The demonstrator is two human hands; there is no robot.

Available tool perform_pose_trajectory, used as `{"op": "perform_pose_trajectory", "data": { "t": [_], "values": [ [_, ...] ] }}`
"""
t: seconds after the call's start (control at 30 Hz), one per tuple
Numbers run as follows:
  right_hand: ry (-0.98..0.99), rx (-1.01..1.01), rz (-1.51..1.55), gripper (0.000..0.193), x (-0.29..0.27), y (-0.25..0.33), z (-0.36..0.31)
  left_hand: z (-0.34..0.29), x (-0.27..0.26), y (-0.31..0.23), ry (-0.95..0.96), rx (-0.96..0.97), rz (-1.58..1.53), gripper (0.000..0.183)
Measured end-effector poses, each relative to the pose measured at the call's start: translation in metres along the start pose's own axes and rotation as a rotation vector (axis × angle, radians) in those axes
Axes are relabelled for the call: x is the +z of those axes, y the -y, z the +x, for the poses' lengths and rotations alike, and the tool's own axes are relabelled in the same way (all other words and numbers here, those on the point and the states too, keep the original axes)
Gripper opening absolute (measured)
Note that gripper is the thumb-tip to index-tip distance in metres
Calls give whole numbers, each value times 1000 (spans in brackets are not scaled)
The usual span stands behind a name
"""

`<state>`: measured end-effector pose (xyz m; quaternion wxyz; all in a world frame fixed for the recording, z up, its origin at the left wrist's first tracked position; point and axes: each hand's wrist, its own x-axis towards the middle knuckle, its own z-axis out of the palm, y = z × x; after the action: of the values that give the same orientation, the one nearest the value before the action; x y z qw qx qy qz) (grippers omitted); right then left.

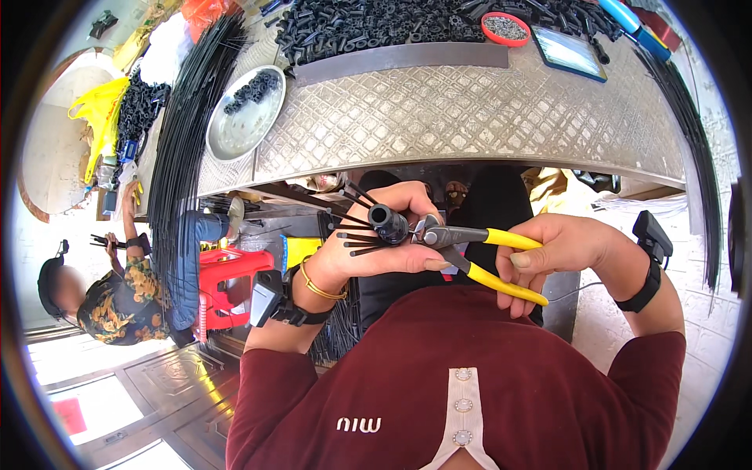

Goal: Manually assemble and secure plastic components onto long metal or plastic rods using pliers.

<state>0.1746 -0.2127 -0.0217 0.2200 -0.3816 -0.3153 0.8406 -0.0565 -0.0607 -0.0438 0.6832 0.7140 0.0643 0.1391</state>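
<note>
In the head view, the left hand [395, 260] is closed around a black tube [388, 222] and thin rods [360, 236], over the lap. The right hand [556, 249] grips the spread handles of pliers [462, 236], whose tip is beside the tube; I cannot tell whether it bites anything.

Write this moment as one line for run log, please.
Left hand: holds black tubular hub, thin black rods | right hand: holds yellow-handled pliers | pliers' jaws: beside hub, contact unclear

Right hand [554, 252] grips pliers [464, 236], probably cutters.
</note>
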Motion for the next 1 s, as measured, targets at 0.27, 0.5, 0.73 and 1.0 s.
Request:
{"op": "perform_pose_trajectory", "data": {
  "t": [0.27, 0.5, 0.73, 1.0],
  "values": [
    [-28, 52, -2, 30, 8, -1, -2, 4, -2, 0, 43, -3, 53, 32],
    [-83, 19, 2, 25, 34, -3, 5, 3, -9, 0, 70, 109, 115, 31],
    [-448, -589, -894, 25, 18, 0, 20, -10, -8, 15, -254, 155, -479, 68],
    [-1076, -779, -1953, 32, 18, 38, 29, -18, -19, 20, -469, 255, -387, 63]
  ]
}}
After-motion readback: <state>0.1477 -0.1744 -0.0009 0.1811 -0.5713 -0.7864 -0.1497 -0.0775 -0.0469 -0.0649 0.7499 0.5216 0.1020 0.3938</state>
